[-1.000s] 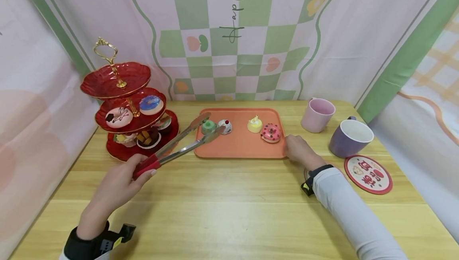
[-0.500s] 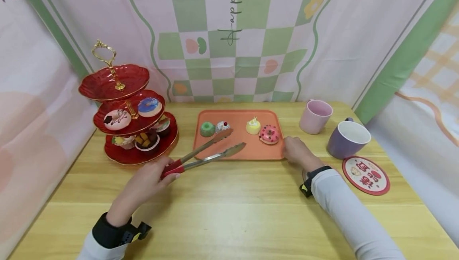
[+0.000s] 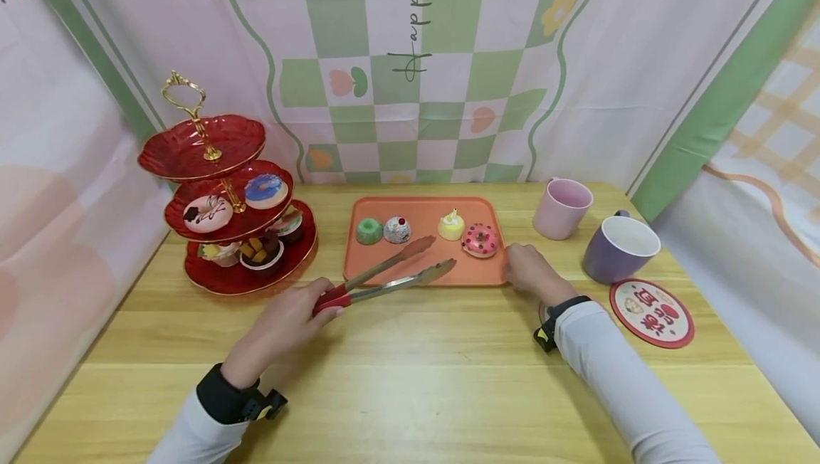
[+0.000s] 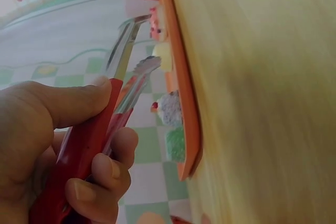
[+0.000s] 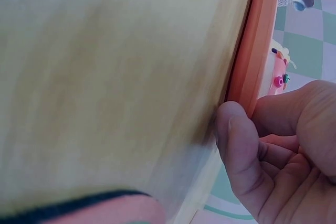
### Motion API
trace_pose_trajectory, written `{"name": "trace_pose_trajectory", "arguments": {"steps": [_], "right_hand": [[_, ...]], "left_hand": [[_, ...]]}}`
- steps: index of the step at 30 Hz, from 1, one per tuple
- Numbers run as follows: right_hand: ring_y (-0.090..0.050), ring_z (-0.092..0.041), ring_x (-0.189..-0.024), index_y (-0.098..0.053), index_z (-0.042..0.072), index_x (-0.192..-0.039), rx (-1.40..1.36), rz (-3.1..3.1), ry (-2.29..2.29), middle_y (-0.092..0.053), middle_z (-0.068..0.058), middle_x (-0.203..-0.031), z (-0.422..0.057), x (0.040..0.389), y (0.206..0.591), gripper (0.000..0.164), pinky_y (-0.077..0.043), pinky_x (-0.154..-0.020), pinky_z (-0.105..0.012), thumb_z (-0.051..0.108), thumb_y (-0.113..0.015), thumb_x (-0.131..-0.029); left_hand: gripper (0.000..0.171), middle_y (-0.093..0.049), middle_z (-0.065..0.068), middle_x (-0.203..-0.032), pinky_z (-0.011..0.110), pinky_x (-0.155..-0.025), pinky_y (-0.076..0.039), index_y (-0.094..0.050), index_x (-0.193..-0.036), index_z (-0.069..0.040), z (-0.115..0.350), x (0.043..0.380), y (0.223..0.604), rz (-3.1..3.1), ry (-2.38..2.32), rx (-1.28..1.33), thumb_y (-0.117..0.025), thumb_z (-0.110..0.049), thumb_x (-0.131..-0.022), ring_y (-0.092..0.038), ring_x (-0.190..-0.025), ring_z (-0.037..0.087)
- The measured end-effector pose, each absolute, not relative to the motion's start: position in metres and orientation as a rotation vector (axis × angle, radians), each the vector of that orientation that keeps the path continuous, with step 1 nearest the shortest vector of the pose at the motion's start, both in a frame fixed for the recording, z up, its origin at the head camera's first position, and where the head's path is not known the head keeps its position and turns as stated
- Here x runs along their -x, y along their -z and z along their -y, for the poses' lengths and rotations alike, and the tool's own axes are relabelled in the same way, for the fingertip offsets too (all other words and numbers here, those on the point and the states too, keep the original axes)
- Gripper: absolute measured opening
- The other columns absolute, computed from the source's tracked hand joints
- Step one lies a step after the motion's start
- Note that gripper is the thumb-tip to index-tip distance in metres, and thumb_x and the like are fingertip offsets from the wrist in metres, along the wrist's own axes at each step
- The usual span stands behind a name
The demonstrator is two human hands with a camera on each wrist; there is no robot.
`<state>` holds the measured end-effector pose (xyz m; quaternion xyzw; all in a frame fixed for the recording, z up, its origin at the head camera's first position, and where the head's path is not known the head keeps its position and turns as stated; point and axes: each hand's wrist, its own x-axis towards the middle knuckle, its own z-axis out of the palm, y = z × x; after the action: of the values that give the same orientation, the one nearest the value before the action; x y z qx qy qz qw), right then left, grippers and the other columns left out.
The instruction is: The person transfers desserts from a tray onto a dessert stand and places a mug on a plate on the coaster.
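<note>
My left hand (image 3: 288,322) grips the red handles of a pair of metal tongs (image 3: 391,279). The tongs' jaws stand apart above the front part of an orange tray (image 3: 416,209), with nothing between them. On the tray sit a green cake (image 3: 369,231), a white ball-shaped cake with a red berry (image 3: 397,230), a yellow cake (image 3: 451,225) and a pink donut (image 3: 480,241). My right hand (image 3: 532,270) holds the tray's front right corner, thumb and finger at its rim in the right wrist view. In the left wrist view, fingers and thumb wrap the tongs' handles (image 4: 86,145).
A red three-tier stand (image 3: 201,147) at the left carries donuts on its middle tier and cupcakes below. At the right stand a pink mug (image 3: 560,209) and a purple mug (image 3: 620,249), with a round coaster (image 3: 652,313) in front. A curtain hangs behind the table.
My left hand has carried the tongs to the right, from the tray's left end beside the green and white cakes toward its front middle. My right hand stays at the tray's corner.
</note>
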<state>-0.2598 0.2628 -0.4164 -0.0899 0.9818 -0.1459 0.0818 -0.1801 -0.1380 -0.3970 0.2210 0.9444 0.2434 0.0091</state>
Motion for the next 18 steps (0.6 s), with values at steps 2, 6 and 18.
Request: {"name": "trace_pose_trajectory", "arguments": {"steps": [2, 6, 18], "right_hand": [[-0.05, -0.023, -0.057, -0.054, -0.001, -0.075, 0.266, -2.929, 0.435, -0.049, -0.01, -0.065, -0.262, 0.26, 0.416, 0.008, -0.04, -0.049, -0.029, -0.004, -0.051, -0.082], [-0.051, -0.021, -0.055, -0.054, -0.002, -0.076, 0.243, -2.91, 0.457, -0.05, -0.01, -0.065, -0.261, 0.259, 0.415, 0.008, -0.041, -0.047, -0.028, -0.005, -0.05, -0.082], [-0.053, -0.019, -0.054, -0.055, -0.003, -0.082, 0.176, -2.855, 0.544, -0.051, -0.011, -0.067, -0.262, 0.259, 0.413, 0.005, -0.043, -0.048, -0.028, -0.002, -0.051, -0.085]], "left_hand": [[0.027, -0.054, -0.005, -0.073, 0.028, -0.052, -0.037, -0.059, -0.103, -0.01, 0.135, 0.183, 0.398, -2.958, -0.762, -0.711, -0.07, -0.027, -0.084, -0.045, -0.058, 0.013], [0.03, -0.053, -0.005, -0.072, 0.028, -0.05, -0.035, -0.059, -0.105, -0.009, 0.125, 0.187, 0.4, -2.97, -0.738, -0.724, -0.07, -0.028, -0.084, -0.044, -0.057, 0.013], [0.028, -0.054, -0.002, -0.073, 0.029, -0.052, -0.036, -0.058, -0.102, -0.008, 0.102, 0.197, 0.404, -2.947, -0.761, -0.693, -0.07, -0.026, -0.084, -0.045, -0.059, 0.015]]}}
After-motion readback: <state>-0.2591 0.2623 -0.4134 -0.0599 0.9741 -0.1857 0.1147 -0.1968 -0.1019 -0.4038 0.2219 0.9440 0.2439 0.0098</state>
